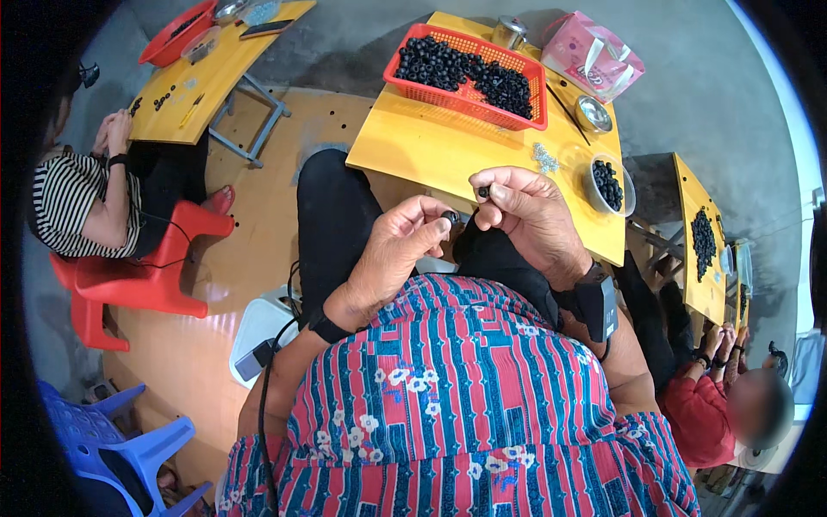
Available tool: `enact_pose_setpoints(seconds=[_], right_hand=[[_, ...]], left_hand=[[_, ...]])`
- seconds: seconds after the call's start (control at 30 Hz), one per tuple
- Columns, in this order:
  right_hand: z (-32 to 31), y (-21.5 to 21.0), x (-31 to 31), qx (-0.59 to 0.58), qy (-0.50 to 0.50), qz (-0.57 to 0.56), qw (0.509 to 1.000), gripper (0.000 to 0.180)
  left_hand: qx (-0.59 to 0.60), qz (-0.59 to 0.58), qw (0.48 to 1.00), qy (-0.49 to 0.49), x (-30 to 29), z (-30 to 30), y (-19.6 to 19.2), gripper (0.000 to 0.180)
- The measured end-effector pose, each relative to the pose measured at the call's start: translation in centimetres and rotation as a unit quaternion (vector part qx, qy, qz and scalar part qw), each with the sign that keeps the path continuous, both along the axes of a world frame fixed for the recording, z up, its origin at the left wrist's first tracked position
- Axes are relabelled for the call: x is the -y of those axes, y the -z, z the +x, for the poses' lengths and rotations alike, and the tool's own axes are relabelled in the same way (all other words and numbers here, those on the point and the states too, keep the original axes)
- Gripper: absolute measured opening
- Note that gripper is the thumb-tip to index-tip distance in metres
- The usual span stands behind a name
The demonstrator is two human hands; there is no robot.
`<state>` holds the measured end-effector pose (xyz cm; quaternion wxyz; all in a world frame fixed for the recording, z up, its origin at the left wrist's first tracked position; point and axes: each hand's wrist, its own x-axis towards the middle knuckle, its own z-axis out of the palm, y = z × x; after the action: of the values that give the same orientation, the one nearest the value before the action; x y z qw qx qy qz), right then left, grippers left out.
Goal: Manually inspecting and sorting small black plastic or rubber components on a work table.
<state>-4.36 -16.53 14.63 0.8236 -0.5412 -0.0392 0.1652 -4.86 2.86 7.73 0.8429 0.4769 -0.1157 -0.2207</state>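
Above my lap, just off the near edge of the yellow table (413, 142), both hands are raised and apart. My left hand (392, 246) pinches a small black round part (450, 216) between thumb and index finger. Another small black round part (484, 191) is gripped at the fingertips of my right hand (538, 220). On the table, a red-orange plastic basket (469, 105) holds a heap of similar black parts (448, 67), some showing holes. A clear tub (631, 200) with more black parts (606, 183) stands right of my right hand.
Small clear pieces (544, 158) lie beside a dark thin rod (568, 112). A metal bowl (594, 112), a lidded jar (509, 33) and a pink bag (593, 56) stand farther back. Co-workers sit left, on a red stool (146, 267), and right (702, 414). A blue chair (129, 448) is lower left.
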Motion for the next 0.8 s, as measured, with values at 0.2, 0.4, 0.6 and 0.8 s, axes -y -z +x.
enact_pose_setpoints(seconds=[0.2, 0.4, 0.6, 0.8], right_hand=[[-0.4, 1.4, -0.5, -0.011, -0.016, 0.027, 0.999, 0.015], [-0.5, 2.2, -0.9, -0.023, -0.017, 0.020, 0.999, 0.016], [-0.5, 2.2, -1.0, -0.012, 0.007, -0.018, 1.000, 0.017], [-0.5, 2.6, -0.9, 0.016, 0.015, -0.053, 0.998, 0.016]], left_hand=[[-0.003, -0.012, 1.000, 0.005, -0.2, -0.2, -0.6, 0.019], [0.024, 0.003, 1.000, 0.008, -0.5, -0.1, -0.7, 0.021], [0.022, 0.019, 1.000, -0.001, -0.6, -0.1, -0.7, 0.022], [0.018, -0.002, 1.000, 0.004, -0.6, 0.1, -0.3, 0.022]])
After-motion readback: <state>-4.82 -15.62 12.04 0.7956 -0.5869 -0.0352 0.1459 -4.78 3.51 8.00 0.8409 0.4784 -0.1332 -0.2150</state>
